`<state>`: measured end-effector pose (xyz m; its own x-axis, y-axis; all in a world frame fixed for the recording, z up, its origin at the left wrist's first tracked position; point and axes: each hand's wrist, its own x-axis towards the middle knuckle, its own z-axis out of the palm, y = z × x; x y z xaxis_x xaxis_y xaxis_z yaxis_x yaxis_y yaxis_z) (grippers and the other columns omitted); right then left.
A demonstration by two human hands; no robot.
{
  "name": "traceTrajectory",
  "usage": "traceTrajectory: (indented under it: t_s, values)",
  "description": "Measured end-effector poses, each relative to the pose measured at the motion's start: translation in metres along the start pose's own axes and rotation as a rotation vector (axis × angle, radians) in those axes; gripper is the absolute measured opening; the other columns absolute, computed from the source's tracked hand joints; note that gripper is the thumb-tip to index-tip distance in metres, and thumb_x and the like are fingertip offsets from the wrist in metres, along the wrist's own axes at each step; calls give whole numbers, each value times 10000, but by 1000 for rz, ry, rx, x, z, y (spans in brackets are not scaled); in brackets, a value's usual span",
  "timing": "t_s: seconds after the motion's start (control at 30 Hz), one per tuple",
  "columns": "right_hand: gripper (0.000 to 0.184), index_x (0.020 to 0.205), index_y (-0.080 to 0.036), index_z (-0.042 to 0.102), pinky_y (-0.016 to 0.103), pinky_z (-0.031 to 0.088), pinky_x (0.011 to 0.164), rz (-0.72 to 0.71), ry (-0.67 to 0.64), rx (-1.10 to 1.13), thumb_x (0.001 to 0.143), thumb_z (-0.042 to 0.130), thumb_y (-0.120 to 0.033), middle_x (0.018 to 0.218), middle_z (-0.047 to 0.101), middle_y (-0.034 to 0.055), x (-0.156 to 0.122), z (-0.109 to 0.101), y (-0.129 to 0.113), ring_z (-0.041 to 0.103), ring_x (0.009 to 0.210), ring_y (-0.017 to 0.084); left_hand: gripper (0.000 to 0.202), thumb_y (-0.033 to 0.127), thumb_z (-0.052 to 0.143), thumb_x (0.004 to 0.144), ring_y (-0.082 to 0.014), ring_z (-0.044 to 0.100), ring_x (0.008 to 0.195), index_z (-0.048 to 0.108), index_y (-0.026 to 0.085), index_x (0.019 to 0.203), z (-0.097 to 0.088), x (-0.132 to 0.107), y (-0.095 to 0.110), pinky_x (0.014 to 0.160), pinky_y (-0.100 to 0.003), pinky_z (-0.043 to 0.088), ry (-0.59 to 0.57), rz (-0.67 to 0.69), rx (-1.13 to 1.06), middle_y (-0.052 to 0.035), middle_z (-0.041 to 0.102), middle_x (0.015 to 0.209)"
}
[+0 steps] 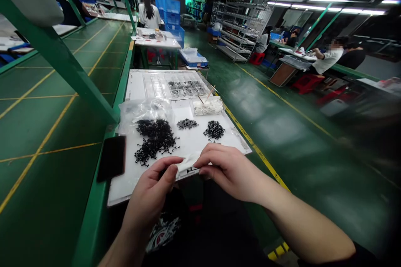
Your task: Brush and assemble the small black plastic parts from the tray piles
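Note:
Over the front edge of the white work board (120, 190), my two hands meet at a small, soft-looking white piece (187, 163); whether it is cloth or paper I cannot tell. My left hand (153, 185) pinches its left end between thumb and fingers. At the other end, my right hand (233, 171) has its fingertips closed on it. Just beyond lie a large heap of small black branched parts (155, 139), a small dark pile (187, 123) and a rounder black pile (214, 129). A small dark shape shows beneath the white piece.
A clear plastic bag (145, 109) lies behind the large heap. Further back are a white-filled box (207, 106) with thin sticks and a clear compartment tray (184, 85). A phone (111, 158) rests at left by a green post (72, 66). People sit at other benches.

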<state>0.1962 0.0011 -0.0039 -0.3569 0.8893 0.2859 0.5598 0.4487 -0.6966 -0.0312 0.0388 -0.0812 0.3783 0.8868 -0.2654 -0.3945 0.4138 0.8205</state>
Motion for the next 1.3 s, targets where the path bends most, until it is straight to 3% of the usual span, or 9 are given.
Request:
traceTrajectory:
  t_s: [0.1, 0.2, 0.33, 0.53, 0.7, 0.87, 1.0, 1.17, 1.3]
  values:
    - [194, 1176, -211, 723, 288, 533, 796, -25, -39, -76, 1041, 602, -146, 1055, 683, 55, -7, -5, -11, 668, 921, 163, 187, 364, 758, 989, -163, 637, 852, 799, 236, 1119, 9, -7, 16, 770, -249, 499, -179, 235, 496, -15, 694, 888]
    - [274, 1274, -260, 716, 280, 530, 772, -48, -38, -120, 1048, 601, -154, 1063, 664, 46, -11, -5, -15, 666, 905, 156, 144, 315, 641, 1060, -162, 629, 887, 765, 265, 1008, 17, -9, 20, 801, -270, 479, -310, 375, 718, -1, 670, 942]
    - [301, 1307, -267, 715, 262, 546, 808, -89, -8, -9, 1049, 615, -148, 1082, 660, 47, -13, -2, -13, 671, 931, 140, 145, 294, 605, 1081, -162, 623, 916, 727, 269, 1008, 22, -11, 15, 815, -280, 488, -371, 369, 628, 3, 646, 987]
    - [263, 1190, -222, 776, 216, 549, 779, -64, 46, 251, 987, 688, -81, 1034, 681, 34, -9, 0, -18, 673, 895, 108, 120, 296, 595, 1092, -176, 661, 974, 713, 295, 1112, 23, -23, 17, 859, -296, 523, -414, 292, 589, 7, 711, 1027]
    - [214, 1145, -227, 805, 226, 534, 716, -26, 39, 300, 972, 735, -121, 990, 682, 23, -5, -1, -19, 660, 833, 106, 173, 208, 570, 1092, -141, 647, 930, 694, 324, 1123, 26, -29, 23, 819, -262, 518, -408, 431, 645, 31, 667, 992]
    - [239, 1195, -227, 794, 253, 532, 679, -21, 20, 273, 970, 751, -159, 1017, 686, 37, -5, -4, -17, 655, 795, 117, 146, 256, 571, 1095, -148, 658, 927, 698, 328, 1091, 26, -31, 25, 817, -257, 530, -387, 371, 599, 37, 689, 977]
    - [197, 1166, -210, 789, 304, 540, 670, -10, 265, 350, 1004, 678, -198, 1005, 674, 65, -9, -15, -19, 639, 800, 158, 106, 280, 620, 1073, -124, 655, 906, 706, 341, 1064, 24, -35, 23, 819, -212, 515, -272, 381, 622, 58, 715, 981]
    - [201, 1095, -222, 797, 369, 677, 832, -210, 702, 675, 1012, 617, -190, 945, 614, 34, -9, -22, -20, 659, 870, 163, 146, 276, 622, 1075, -108, 661, 933, 722, 382, 1091, 23, -37, 21, 826, -171, 509, -212, 400, 634, 75, 733, 1018]
    - [112, 1063, -287, 797, 354, 688, 972, -157, 850, 801, 983, 729, -248, 925, 598, -8, -12, -19, -21, 675, 891, 126, 149, 286, 620, 1079, -115, 666, 968, 727, 386, 1105, 23, -38, 21, 860, -169, 523, -176, 400, 627, 66, 736, 1047]
